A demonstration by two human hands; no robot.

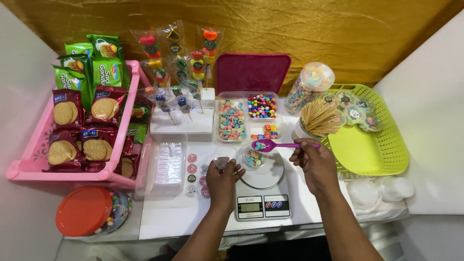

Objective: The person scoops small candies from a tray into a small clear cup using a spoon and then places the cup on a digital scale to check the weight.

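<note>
My right hand (315, 163) holds a purple spoon (273, 144) by its handle, with pastel candies in its bowl. The spoon hovers over a small clear cup (252, 158) of candies that stands on the white kitchen scale (262, 193). My left hand (223, 180) rests beside the scale's left edge and pinches a small clear lid (223, 160). Behind the scale sits a clear divided tray (247, 115) with pastel rings, round coloured candies and small cubes.
A pink rack (34, 159) of biscuit packs stands at left. Candy skewers (180, 67) rise from a white block. At right are a green basket (374, 145), a cup of wooden sticks (319, 120) and a candy jar (309, 87). A red-lidded jar (84, 211) lies front left.
</note>
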